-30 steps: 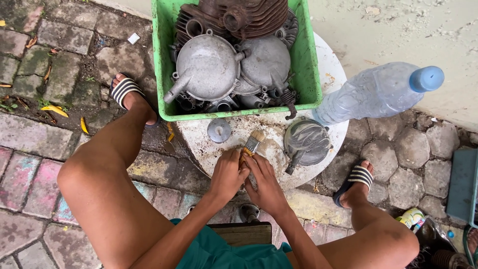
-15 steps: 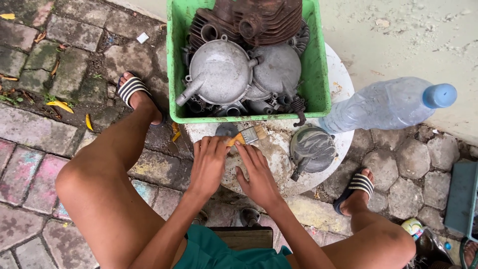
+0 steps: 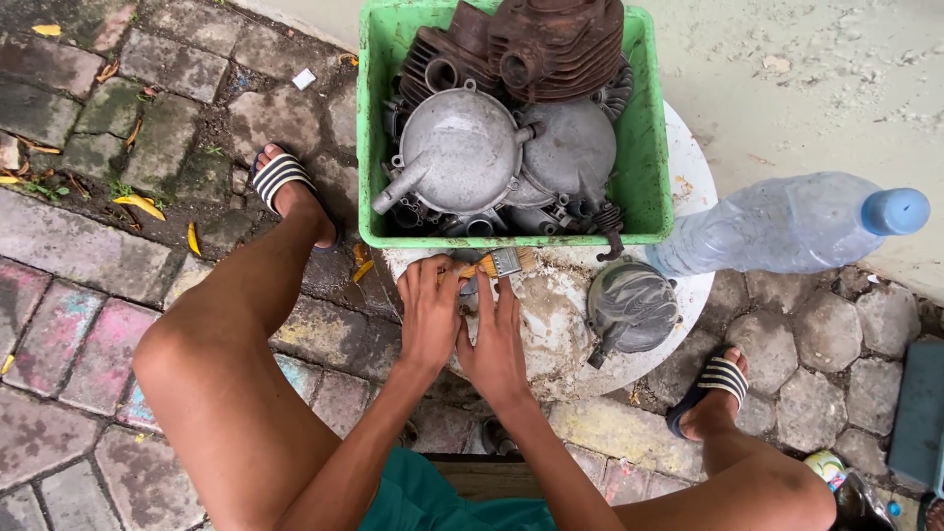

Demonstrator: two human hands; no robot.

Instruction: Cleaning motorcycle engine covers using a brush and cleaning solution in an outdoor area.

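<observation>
left hand [image 3: 430,313]: fingers curled, pressing a small part hidden beneath them on the counter [image 3: 551,324].
right hand [image 3: 497,339]: touching the left, fingers flat and spread.
paintbrush [image 3: 497,264]: just beyond the fingertips.
green crate [image 3: 644,157]: further beyond.
grey cover [image 3: 629,307]: right of the hands.

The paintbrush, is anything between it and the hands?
No. The paintbrush already lies against the fingertips of the left hand and right hand, on the round white table in front of the green crate.
</observation>
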